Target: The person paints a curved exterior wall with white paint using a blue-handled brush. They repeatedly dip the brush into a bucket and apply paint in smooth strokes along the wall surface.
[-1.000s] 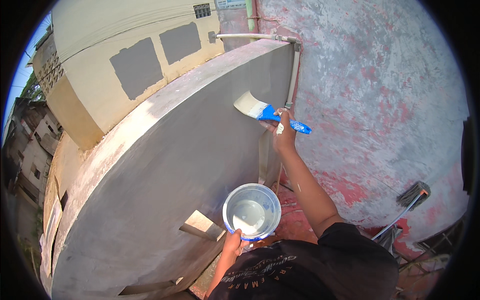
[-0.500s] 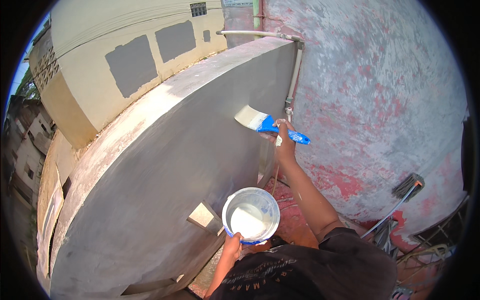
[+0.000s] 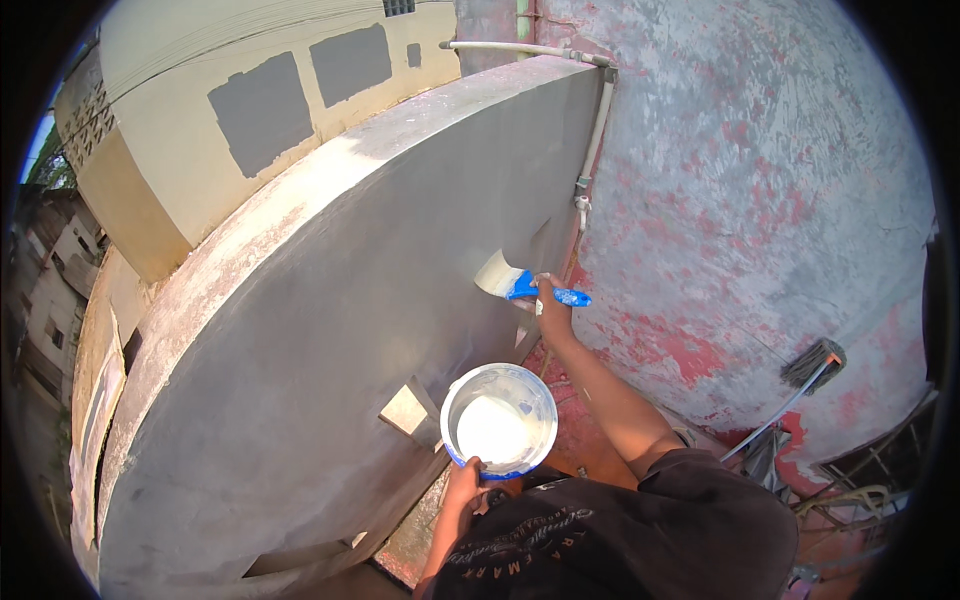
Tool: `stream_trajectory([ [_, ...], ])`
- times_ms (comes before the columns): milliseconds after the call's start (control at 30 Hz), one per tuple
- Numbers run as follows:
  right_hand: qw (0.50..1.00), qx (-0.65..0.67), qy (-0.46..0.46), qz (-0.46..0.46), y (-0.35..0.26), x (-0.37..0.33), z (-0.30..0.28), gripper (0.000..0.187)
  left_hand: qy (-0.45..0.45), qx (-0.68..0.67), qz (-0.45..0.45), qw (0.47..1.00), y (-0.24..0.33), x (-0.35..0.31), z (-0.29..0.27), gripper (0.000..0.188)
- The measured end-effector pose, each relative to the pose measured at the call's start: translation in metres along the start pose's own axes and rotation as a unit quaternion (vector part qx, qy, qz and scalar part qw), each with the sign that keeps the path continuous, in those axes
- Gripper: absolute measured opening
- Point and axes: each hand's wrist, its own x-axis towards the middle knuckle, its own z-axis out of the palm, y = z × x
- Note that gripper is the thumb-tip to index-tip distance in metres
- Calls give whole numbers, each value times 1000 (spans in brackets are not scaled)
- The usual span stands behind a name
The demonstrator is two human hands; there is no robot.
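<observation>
My right hand (image 3: pixel 551 298) is closed round the blue handle of a wide paintbrush (image 3: pixel 522 286). Its pale bristles, coated whitish, press against the grey face of a low wall (image 3: pixel 330 290) and bend there. Below it, my left hand (image 3: pixel 467 487) grips the rim of a clear plastic bucket (image 3: pixel 548 420) with a blue lower edge. White paint (image 3: pixel 492 430) lies in the bottom of the bucket, which tilts slightly toward me. The bucket hangs beside a diamond-shaped opening (image 3: pixel 408 408) in the wall.
A pale pipe with a tap (image 3: pixel 583 203) runs down the corner where the wall meets a patchy grey and red wall (image 3: pixel 740 200). A broom (image 3: pixel 815 365) leans at the right, near coiled hose (image 3: pixel 850 500). Beyond the low wall stands a cream building (image 3: pixel 200 60).
My right hand and the paintbrush have moved down along the grey wall. The bucket in my left hand has risen slightly, and the view has shifted a little.
</observation>
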Motion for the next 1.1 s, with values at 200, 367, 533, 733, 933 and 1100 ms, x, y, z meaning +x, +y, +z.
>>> stream_trajectory([
  [200, 997, 6, -51, -59, -66, 33, 23, 21, 16, -67, -35, 997, -9, 5, 4, 49],
  [367, 961, 150, -118, -198, -154, 61, 59, 20, 31, -98, -68, 992, -8, 10, 10, 49],
  [533, 994, 83, -50, -47, -40, 35, 5, 19, 58, -129, -54, 988, -2, 1, 21, 49],
  [733, 995, -30, 10, 93, 4, 46, -36, 24, 91, -152, -54, 983, 8, 8, 29, 52],
  [933, 942, 196, -189, -195, -152, 113, 11, 22, 108, -104, -41, 988, 19, 14, 59, 47],
  [1100, 964, 155, -197, -90, -88, 123, -21, 28, 126, -171, -70, 975, 25, 35, 94, 51],
])
